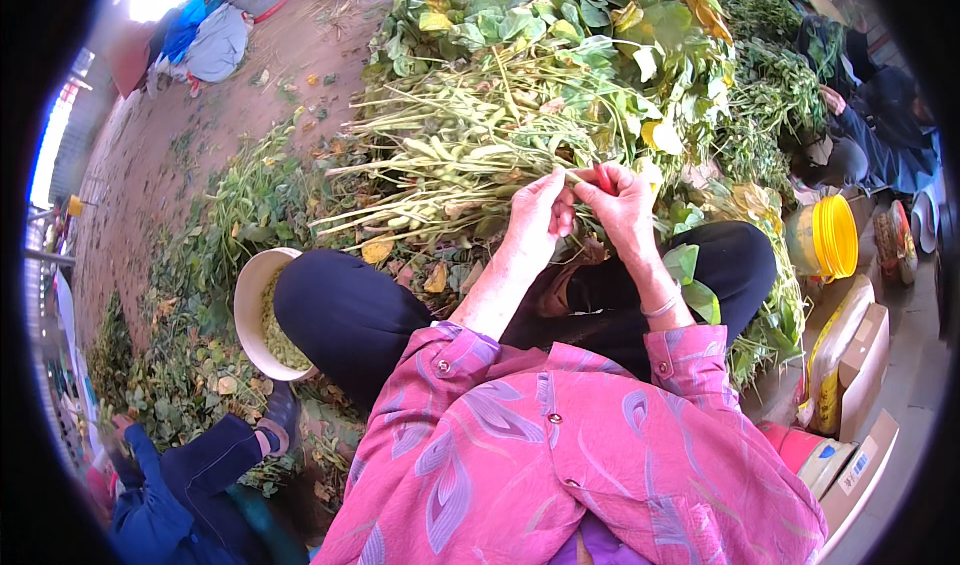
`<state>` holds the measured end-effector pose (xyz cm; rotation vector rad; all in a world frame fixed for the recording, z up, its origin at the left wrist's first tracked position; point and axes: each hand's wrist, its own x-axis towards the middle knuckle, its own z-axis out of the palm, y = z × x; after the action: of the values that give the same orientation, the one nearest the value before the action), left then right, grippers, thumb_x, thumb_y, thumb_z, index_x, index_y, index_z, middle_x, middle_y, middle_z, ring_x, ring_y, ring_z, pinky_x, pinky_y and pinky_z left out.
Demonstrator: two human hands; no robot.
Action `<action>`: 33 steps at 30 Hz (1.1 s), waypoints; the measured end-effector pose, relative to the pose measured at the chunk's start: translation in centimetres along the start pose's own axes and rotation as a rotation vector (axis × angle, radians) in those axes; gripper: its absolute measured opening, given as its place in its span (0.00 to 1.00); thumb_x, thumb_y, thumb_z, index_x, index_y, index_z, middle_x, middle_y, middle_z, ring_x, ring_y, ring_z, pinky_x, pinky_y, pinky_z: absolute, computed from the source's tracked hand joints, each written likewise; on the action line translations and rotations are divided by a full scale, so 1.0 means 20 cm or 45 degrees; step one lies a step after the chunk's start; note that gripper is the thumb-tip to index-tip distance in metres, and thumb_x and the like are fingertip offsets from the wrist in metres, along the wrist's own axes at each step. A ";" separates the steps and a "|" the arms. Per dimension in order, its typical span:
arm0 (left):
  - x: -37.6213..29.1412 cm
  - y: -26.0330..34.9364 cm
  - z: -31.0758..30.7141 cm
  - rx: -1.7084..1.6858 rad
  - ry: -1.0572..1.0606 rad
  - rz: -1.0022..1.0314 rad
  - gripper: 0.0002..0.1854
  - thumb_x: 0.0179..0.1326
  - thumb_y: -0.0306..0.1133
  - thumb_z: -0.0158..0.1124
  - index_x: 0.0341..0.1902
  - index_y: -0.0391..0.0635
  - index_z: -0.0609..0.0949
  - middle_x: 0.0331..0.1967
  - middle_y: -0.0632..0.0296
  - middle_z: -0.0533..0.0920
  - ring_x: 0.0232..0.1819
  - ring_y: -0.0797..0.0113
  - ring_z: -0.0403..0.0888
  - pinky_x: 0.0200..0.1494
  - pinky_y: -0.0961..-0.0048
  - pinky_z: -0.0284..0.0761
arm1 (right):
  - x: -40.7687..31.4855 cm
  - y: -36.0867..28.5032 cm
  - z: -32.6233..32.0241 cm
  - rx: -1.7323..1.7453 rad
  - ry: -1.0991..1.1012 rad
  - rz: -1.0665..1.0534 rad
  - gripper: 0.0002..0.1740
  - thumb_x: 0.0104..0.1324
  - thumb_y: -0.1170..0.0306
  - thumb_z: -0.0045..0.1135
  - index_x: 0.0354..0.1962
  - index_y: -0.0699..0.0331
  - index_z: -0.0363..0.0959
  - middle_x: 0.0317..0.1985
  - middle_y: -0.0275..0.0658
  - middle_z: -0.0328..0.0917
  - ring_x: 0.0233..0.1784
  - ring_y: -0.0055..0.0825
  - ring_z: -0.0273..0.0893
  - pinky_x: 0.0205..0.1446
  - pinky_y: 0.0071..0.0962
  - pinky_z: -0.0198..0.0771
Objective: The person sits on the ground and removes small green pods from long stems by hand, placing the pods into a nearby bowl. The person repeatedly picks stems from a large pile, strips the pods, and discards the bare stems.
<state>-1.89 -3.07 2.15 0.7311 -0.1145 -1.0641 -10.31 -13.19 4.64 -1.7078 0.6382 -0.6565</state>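
My left hand [538, 208] is closed, thumb and fingers pinched at a thin green piece of soybean plant [572, 178], either stem or pod. Close beside it, my right hand [619, 205] pinches the same piece from the other side. A small red object [604, 180] shows at my right fingers; its kind is unclear. Just beyond both hands lies a heap of cut soybean plants [465, 148], pods on, with bare stem ends pointing left. By my left knee a white bucket [247, 317] lies tilted, holding shelled or picked green beans [279, 332].
Leafy plants [525, 17] are piled farther ahead. At right stand a yellow-rimmed bucket [832, 237], cardboard boxes [862, 347] and a red-and-white tub [802, 452]. One person [885, 129] sits at upper right, another [180, 482] at lower left. Fallen leaves [202, 362] litter the ground.
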 end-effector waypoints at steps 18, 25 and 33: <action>0.10 -0.13 0.04 0.359 0.179 0.168 0.07 0.57 0.29 0.62 0.35 0.39 0.78 0.18 0.68 0.76 0.12 0.82 0.67 0.12 0.87 0.56 | -0.14 0.09 -0.14 0.205 -0.253 0.344 0.18 0.60 0.78 0.44 0.48 0.68 0.71 0.19 0.26 0.67 0.22 0.12 0.62 0.26 0.15 0.60; 0.07 -0.10 0.01 0.462 0.198 0.237 0.06 0.59 0.29 0.60 0.33 0.39 0.77 0.17 0.68 0.75 0.11 0.81 0.67 0.11 0.87 0.55 | -0.13 0.07 -0.09 0.047 -0.304 0.238 0.12 0.58 0.78 0.44 0.38 0.68 0.74 0.16 0.25 0.65 0.21 0.12 0.61 0.25 0.16 0.57; 0.11 -0.05 -0.03 0.236 0.043 -0.038 0.14 0.63 0.37 0.51 0.23 0.44 0.73 0.14 0.68 0.71 0.07 0.80 0.63 0.08 0.85 0.49 | -0.13 0.06 -0.10 0.296 -0.375 0.398 0.09 0.60 0.79 0.45 0.35 0.68 0.74 0.18 0.20 0.61 0.20 0.08 0.53 0.22 0.13 0.50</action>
<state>-1.42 -4.85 0.54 0.9203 -0.1756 -1.0789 -13.61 -13.02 3.69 -1.4133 0.5778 -0.2408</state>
